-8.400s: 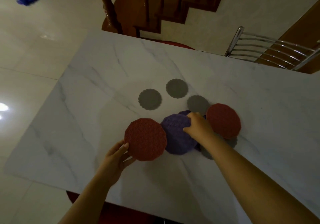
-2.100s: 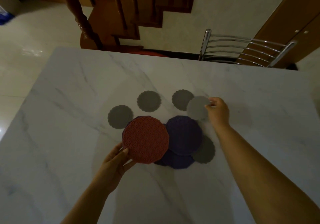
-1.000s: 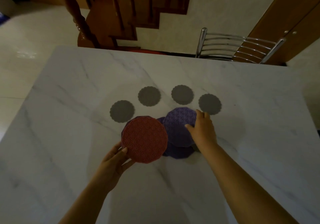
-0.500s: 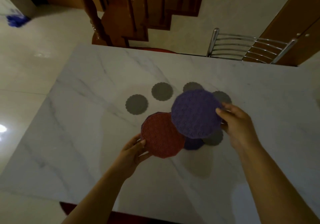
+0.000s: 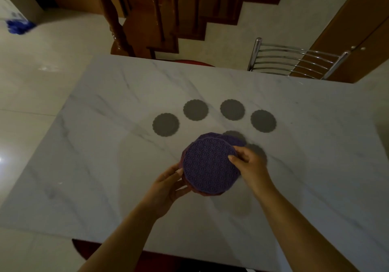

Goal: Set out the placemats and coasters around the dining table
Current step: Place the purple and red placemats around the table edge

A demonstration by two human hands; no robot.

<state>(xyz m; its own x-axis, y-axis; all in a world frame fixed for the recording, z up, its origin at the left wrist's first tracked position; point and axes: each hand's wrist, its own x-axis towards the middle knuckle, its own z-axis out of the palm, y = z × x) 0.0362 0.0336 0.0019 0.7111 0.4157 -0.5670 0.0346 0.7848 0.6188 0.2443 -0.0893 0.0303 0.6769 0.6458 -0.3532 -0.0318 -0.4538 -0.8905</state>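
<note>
Midway at best, judging by the layout. Four grey coasters fanned in an arc across the middle of the marble bench [image 5: 105, 166]: one at ten o'clock [image 5: 165, 124], one at eleven [image 5: 195, 110], one at twelve to one [image 5: 232, 109], one at two [image 5: 263, 121], taking the held stack as the dial's centre. All clustered centrally rather than spread to the seats, so probably only sorted, not yet at final places. Two more grey coasters [image 5: 235, 135] [image 5: 257, 152] lying just beyond the stack, partly hidden under mats and hand. Top purple placemat [image 5: 208, 166] held just above the bench near its middle, resting on a red placemat [image 5: 202, 192] of which only a thin rim peeks out at the lower edge. Left hand [image 5: 168, 185] closed on the stack's edge at eight o'clock, thumb on top, fingers beneath. Right hand [image 5: 248, 166] pinching the purple mat's rim at three o'clock, thumb over the pattern. Another purple placemat [image 5: 229, 140] flat on the bench at one o'clock, partly covered. No placemat laid before the metal chair [image 5: 294, 59] at the far side. Still ahead, seemingly: dealing out every placemat and pairing coasters with them. No containers in sight; nothing boxed or trayed.
</note>
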